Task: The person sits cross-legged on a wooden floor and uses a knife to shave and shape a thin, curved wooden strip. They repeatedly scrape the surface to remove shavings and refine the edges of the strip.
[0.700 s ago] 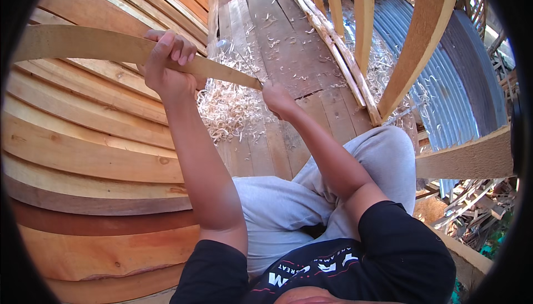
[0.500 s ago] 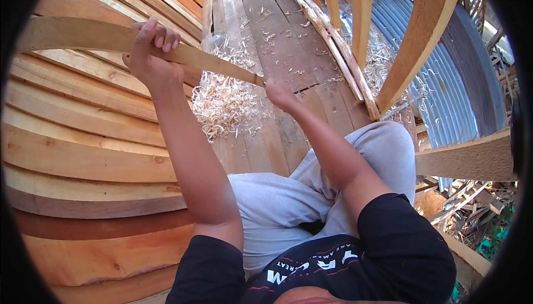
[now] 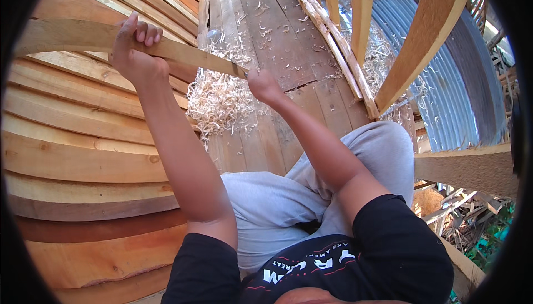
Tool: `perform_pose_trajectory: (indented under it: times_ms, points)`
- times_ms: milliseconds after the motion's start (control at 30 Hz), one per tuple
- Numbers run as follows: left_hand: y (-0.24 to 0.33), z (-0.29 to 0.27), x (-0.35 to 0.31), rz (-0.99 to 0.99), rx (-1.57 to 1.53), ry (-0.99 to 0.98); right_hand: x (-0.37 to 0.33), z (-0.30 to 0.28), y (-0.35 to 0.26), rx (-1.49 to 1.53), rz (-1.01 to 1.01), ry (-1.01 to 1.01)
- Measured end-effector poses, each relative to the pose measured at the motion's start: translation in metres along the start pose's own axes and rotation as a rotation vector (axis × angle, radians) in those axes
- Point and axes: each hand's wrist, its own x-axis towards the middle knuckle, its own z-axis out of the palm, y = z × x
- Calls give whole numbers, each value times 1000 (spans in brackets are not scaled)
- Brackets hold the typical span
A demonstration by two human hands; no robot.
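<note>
A long, curved wooden board (image 3: 197, 59) stretches from the far left across to the middle, narrowing toward its right end. My left hand (image 3: 136, 48) is closed around it, the fingers curled over its far edge. At the board's right end, beside a small dark mark, my right hand (image 3: 264, 86) is closed in a fist. The fingers of that hand are mostly hidden. Beyond and beneath the board lies a heap of curly wood shavings (image 3: 219, 104) on the plank floor (image 3: 277, 137).
Stacked timber boards (image 3: 83, 162) fill the left side. Two pale poles (image 3: 338, 54) lie along the floor to the right. Upright curved timbers (image 3: 422, 37) stand near a corrugated metal sheet (image 3: 438, 82). A thick beam (image 3: 466, 168) crosses beside my bent right knee (image 3: 383, 143).
Both hands have shifted a little to the left, and the board's right end has moved left with them. My grips look the same.
</note>
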Motion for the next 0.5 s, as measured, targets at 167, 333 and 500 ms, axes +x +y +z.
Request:
perform_pose_trajectory:
  times_ms: [167, 333, 500]
  points:
    - [0, 3, -3, -14, -89, -48, 23, 5, 108, -94, -41, 206]
    - [3, -2, -18, -9, -23, -97, -16, -4, -14, 76, 78, -53]
    - [0, 17, -11, -37, -120, -166, 1, -26, 37, 27, -39, 24]
